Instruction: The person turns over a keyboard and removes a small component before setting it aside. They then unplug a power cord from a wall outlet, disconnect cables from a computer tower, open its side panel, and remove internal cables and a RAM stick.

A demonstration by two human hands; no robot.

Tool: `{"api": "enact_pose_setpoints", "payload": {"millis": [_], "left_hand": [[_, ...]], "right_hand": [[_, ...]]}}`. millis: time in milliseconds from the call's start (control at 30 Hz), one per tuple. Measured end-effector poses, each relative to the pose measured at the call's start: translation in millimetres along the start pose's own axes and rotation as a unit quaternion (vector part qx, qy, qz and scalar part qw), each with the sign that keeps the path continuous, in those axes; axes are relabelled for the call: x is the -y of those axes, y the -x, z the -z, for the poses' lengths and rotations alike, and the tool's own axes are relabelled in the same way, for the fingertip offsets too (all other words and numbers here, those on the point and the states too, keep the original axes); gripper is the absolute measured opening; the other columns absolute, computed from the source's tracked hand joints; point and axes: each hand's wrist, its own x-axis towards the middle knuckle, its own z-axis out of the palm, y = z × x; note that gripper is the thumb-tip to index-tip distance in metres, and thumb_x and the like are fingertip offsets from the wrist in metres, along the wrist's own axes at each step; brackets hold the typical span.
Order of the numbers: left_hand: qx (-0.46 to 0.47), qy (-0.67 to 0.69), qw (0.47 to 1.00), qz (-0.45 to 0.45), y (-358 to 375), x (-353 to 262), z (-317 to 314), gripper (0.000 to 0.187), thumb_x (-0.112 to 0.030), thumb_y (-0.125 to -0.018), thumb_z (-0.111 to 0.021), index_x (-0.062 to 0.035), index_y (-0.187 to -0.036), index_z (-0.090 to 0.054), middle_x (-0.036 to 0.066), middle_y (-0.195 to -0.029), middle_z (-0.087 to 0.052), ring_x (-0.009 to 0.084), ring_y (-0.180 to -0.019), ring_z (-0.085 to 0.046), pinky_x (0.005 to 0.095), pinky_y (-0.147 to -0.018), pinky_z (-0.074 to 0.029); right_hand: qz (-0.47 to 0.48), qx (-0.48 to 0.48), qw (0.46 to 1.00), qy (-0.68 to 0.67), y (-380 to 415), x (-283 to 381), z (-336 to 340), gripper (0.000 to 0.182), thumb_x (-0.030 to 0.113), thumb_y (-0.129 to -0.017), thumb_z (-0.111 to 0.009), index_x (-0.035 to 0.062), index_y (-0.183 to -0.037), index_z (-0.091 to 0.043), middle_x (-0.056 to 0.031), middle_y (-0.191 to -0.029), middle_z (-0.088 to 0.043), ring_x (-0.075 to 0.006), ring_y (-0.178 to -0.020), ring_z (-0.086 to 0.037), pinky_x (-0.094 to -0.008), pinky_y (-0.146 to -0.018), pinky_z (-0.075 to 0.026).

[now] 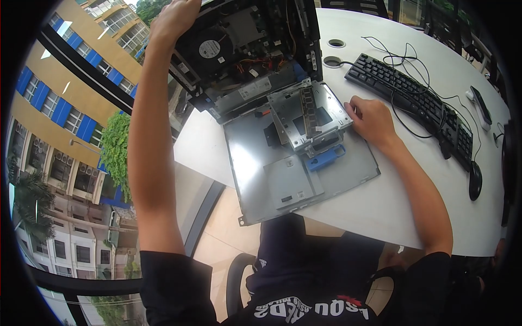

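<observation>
An opened black desktop computer case (239, 60) stands tilted up on the table, its fan, orange-red wires and metal parts showing. My left hand (176, 22) grips the case's upper left edge; the frame's top cuts off part of the fingers. A flat silver metal side panel (247, 179) lies below the case and overhangs the table edge. On the panel sits a metal drive cage (334, 111) with a blue latch (326, 158). A RAM stick (310, 111) lies across the cage. My right hand (374, 119), fingers curled in, rests close beside the cage's right corner, apparently holding nothing.
A black keyboard (413, 98) with tangled cable and a black mouse (475, 181) lie on the white table (462, 228) at the right. A small black-and-white object (480, 107) is farther right. Two cable holes pierce the tabletop behind the case. Windows border the left side.
</observation>
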Motion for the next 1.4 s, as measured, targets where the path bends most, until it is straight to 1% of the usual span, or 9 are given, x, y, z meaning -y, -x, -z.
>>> {"api": "enact_pose_setpoints", "payload": {"millis": [400, 500, 600, 733, 800, 900, 1000, 1033, 1400], "left_hand": [[-0.001, 0.001, 1.000, 0.003, -3.1, 5.9, -8.8, 0.029, -0.016, -0.106, -0.041, 0.0019, -0.120, -0.059, 0.028, -0.116, -0.069, 0.0425, -0.111, -0.067, 0.0486, -0.089, -0.056], [-0.004, -0.003, 1.000, 0.011, 2.8, -0.7, 1.3, 0.032, -0.018, -0.105, -0.043, 0.0011, -0.123, -0.060, 0.027, -0.116, -0.069, 0.0421, -0.111, -0.066, 0.0492, -0.093, -0.054], [-0.081, 0.185, 0.964, 0.171, 12.4, -20.9, 20.3, 0.039, -0.028, -0.105, -0.047, -0.0025, -0.132, -0.060, 0.027, -0.119, -0.068, 0.0409, -0.114, -0.065, 0.0499, -0.101, -0.049], [-0.317, 0.146, 0.937, -0.015, 63.4, -26.4, 7.0, 0.041, -0.036, -0.095, -0.065, -0.0064, -0.123, -0.069, 0.019, -0.129, -0.066, 0.0341, -0.127, -0.059, 0.0433, -0.107, -0.042], [-0.322, 0.132, 0.934, -0.079, 93.0, -43.4, 7.7, 0.025, -0.018, -0.089, -0.074, -0.0079, -0.110, -0.066, 0.009, -0.115, -0.067, 0.0284, -0.114, -0.061, 0.0430, -0.102, -0.045], [-0.251, 0.123, 0.956, -0.086, 121.6, -49.5, -8.0, 0.044, -0.020, -0.084, -0.079, -0.0061, -0.122, -0.062, 0.010, -0.128, -0.062, 0.0317, -0.122, -0.057, 0.0436, -0.106, -0.043], [-0.217, 0.129, 0.967, -0.045, 128.1, -55.7, -14.2, 0.065, -0.023, -0.079, -0.084, -0.0056, -0.135, -0.054, 0.014, -0.138, -0.054, 0.0355, -0.129, -0.052, 0.0455, -0.109, -0.042], [-0.188, 0.117, 0.974, -0.041, 127.6, -54.1, -17.3, 0.082, -0.027, -0.077, -0.086, -0.0045, -0.144, -0.045, 0.018, -0.145, -0.046, 0.0383, -0.133, -0.047, 0.0470, -0.112, -0.041], [-0.175, 0.091, 0.980, -0.002, 122.6, -64.7, -33.5, 0.089, -0.024, -0.073, -0.088, -0.0007, -0.147, -0.044, 0.021, -0.141, -0.045, 0.0403, -0.129, -0.048, 0.0491, -0.110, -0.040]], "right_hand": [[-0.003, 0.002, 1.000, -0.003, 0.5, -1.3, -0.9, 0.026, 0.023, -0.095, -0.064, 0.0039, -0.078, -0.066, -0.0149, -0.064, -0.065, -0.0349, -0.063, -0.065, -0.0466, -0.061, -0.051], [-0.008, 0.009, 1.000, -0.005, -0.3, 0.5, 0.1, 0.026, 0.023, -0.095, -0.064, 0.0038, -0.078, -0.066, -0.0153, -0.065, -0.066, -0.0351, -0.063, -0.065, -0.0469, -0.061, -0.051], [-0.002, 0.009, 1.000, -0.009, -0.6, 0.0, 1.1, 0.026, 0.024, -0.095, -0.064, 0.0038, -0.078, -0.066, -0.0157, -0.066, -0.066, -0.0352, -0.063, -0.066, -0.0471, -0.062, -0.051], [-0.013, 0.016, 1.000, -0.019, -0.1, 0.1, 3.4, 0.026, 0.024, -0.095, -0.064, 0.0039, -0.078, -0.067, -0.0157, -0.066, -0.067, -0.0354, -0.065, -0.067, -0.0469, -0.063, -0.052], [0.003, -0.004, 1.000, -0.027, 0.2, -6.8, -1.4, 0.025, 0.023, -0.094, -0.065, 0.0039, -0.080, -0.067, -0.0154, -0.065, -0.066, -0.0351, -0.062, -0.065, -0.0462, -0.061, -0.051], [-0.005, 0.006, 1.000, -0.021, 1.3, -4.2, 0.9, 0.027, 0.025, -0.095, -0.063, 0.0036, -0.079, -0.068, -0.0165, -0.067, -0.067, -0.0358, -0.066, -0.067, -0.0472, -0.064, -0.053], [-0.011, 0.019, 0.999, -0.024, -0.6, -1.9, 2.1, 0.027, 0.025, -0.095, -0.063, 0.0034, -0.080, -0.068, -0.0165, -0.068, -0.068, -0.0359, -0.065, -0.066, -0.0474, -0.064, -0.053], [-0.014, 0.023, 0.999, -0.026, -0.7, -1.8, 2.6, 0.027, 0.025, -0.095, -0.063, 0.0034, -0.080, -0.068, -0.0164, -0.068, -0.068, -0.0361, -0.065, -0.066, -0.0475, -0.064, -0.053], [-0.011, 0.009, 1.000, -0.023, 0.8, -3.4, 1.8, 0.027, 0.025, -0.095, -0.063, 0.0039, -0.080, -0.068, -0.0166, -0.068, -0.068, -0.0362, -0.064, -0.066, -0.0476, -0.063, -0.052]]}}
